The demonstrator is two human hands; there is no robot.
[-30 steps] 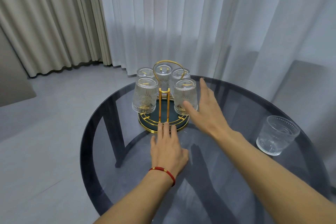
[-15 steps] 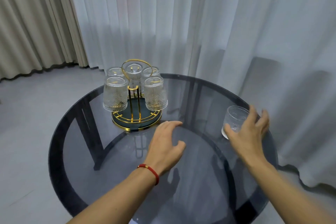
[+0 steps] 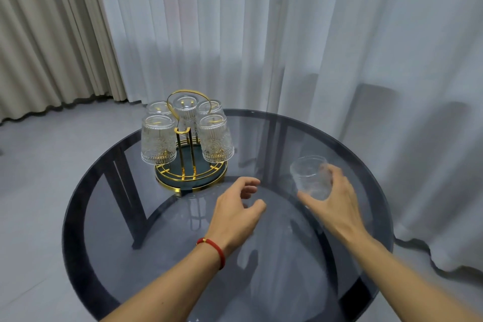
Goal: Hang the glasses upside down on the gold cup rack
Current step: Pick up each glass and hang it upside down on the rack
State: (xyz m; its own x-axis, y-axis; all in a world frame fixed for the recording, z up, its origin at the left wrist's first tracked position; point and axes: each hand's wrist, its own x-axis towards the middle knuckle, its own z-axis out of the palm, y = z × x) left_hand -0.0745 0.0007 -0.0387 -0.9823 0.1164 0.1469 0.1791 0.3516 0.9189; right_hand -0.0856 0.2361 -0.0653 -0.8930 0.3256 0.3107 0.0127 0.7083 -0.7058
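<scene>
Gripping a clear glass with thumb below and fingers wrapped round its far side, the right hand holds it at about four o'clock on the round smoked-glass table. The glass is blurred, its mouth turned up and slightly toward the rack; whether its base touches the tabletop cannot be told.

The left hand sits near the table's middle with nothing in it, fingers loosely curled and parted from the thumb (a half-open cup shape). A red cord bracelet circles its wrist.

The gold cup rack stands toward eleven o'clock on the table, just beyond the left hand's fingertips and apart from them. It has a round dark-green base with a gold rim, a pair of upright gold rods and a gold loop handle on top. Five patterned glasses hang on it, mouths down: one at the near left, one at the near right, and three behind, at back left, back centre and back right. The near side of the rack, between the two front glasses, shows only the rods.

Behind the table, from ten round to three o'clock, hang white sheer curtains, with beige drapes further left. The floor is pale grey.
</scene>
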